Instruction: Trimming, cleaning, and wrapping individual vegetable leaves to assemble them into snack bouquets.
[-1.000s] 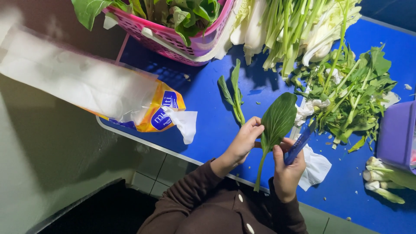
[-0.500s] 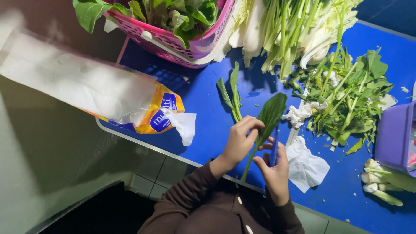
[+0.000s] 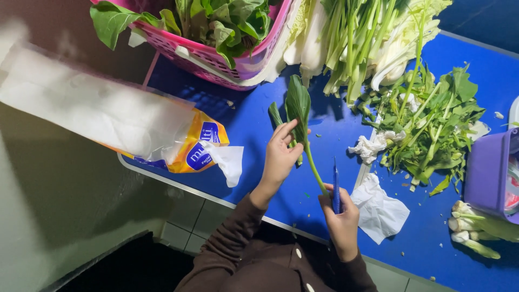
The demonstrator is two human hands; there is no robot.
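Fingers of the left hand [image 3: 281, 154] pinch a leafy green stem [image 3: 300, 116] near the leaf. The right hand [image 3: 341, 216] is curled tight around the stem's bottom end and a blue knife [image 3: 335, 186], over the blue table [image 3: 254, 130]. Crumpled tissue [image 3: 381, 211] lies just right of those fingers.

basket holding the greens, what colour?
Pink, with a lattice wall; the basket shows best in the head view.
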